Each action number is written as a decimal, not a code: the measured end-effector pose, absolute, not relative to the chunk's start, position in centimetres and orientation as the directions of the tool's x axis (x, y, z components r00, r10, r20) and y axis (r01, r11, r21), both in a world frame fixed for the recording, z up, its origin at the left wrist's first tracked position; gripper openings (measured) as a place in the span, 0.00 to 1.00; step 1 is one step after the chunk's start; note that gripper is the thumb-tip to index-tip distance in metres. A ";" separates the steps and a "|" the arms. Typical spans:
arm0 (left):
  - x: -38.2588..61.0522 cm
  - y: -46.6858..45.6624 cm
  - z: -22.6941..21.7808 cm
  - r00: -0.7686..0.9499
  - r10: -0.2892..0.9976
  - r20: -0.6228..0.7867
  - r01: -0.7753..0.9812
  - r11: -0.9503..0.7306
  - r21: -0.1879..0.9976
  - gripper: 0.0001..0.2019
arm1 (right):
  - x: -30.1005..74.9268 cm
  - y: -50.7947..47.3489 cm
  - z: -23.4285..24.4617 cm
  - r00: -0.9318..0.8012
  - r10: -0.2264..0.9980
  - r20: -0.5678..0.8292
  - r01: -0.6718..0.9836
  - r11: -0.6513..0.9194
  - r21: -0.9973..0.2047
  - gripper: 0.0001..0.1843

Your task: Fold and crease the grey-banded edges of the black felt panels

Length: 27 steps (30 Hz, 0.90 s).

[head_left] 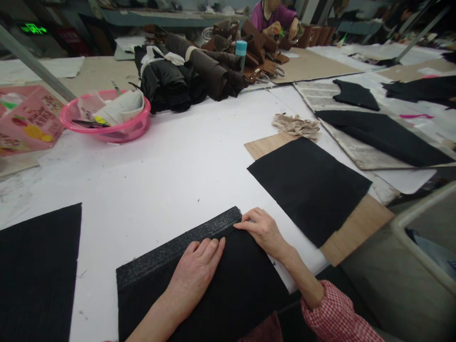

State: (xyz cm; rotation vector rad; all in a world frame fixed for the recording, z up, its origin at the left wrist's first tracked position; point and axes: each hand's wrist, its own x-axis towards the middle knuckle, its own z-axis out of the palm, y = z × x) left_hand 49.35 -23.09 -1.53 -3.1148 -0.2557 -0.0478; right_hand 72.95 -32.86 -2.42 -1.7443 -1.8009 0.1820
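Note:
A black fabric panel [245, 285] lies in front of me, with a shiny, speckled black strip [174, 244] along its far edge. My left hand [197, 268] rests flat on the panel, its fingertips just short of the strip. At the far right corner my right hand [265, 231] pinches the panel's edge between thumb and fingers, where the strip ends. Another black panel [35, 275] lies to the left. On the right, a similar black panel [311, 185] rests on a wooden board [356, 232].
A pink basin [107, 130] with odds and ends stands back left, beside a pink box [30, 118]. Rolled dark material [171, 80] and brown bags [256, 47] lie farther back, near a co-worker in purple [274, 19]. A grey bin [402, 266] stands at right.

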 end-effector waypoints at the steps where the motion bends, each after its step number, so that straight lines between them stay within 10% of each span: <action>1: 49.4 -23.1 -1.5 0.985 0.168 0.028 0.169 -0.986 -0.009 0.26 | 73.0 -32.9 -2.5 0.068 0.941 0.330 0.847 0.121 -0.517 0.12; 9: 49.4 -23.2 -1.4 0.980 0.193 0.039 0.192 -0.981 0.033 0.24 | 73.9 -33.1 -2.1 0.144 0.917 0.371 0.764 0.135 -0.630 0.12; 18: 48.9 -23.3 -2.3 0.947 0.196 0.256 0.172 -0.979 0.113 0.16 | 71.2 -31.4 -0.3 -0.182 0.939 0.293 0.888 0.285 -0.361 0.11; 27: 48.5 -23.2 -3.1 0.895 0.236 0.378 0.168 -0.965 0.203 0.14 | 70.3 -30.6 -1.8 -0.167 0.944 0.284 0.878 0.273 -0.393 0.06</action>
